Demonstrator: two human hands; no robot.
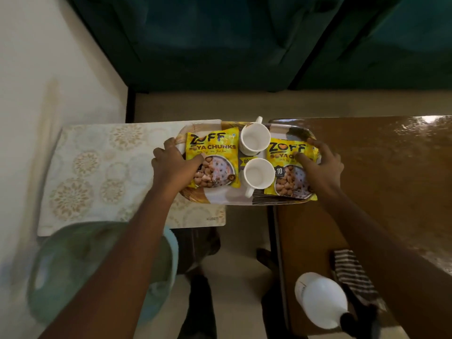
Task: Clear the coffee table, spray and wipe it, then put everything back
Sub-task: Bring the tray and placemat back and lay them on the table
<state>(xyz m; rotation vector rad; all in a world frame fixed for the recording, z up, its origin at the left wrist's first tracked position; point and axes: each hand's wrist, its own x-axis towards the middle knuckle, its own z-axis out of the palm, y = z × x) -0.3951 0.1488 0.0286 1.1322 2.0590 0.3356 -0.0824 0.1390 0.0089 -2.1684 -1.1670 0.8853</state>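
Tray (227,198) between left hand (173,162) and right hand (322,162)

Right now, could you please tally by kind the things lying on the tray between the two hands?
Soya chunks packets: 2, the left packet and the right packet.
White mugs: 2, the far mug and the near mug.
Total: 4 on the tray.

The table (381,172) has a glossy top reflecting light. The left packet (212,152) and the right packet (288,182) are shiny plastic film. The far mug (254,140) and near mug (259,173) look smooth. The striped cloth (352,272) is woven fabric; the spray bottle (320,299) is matt plastic.
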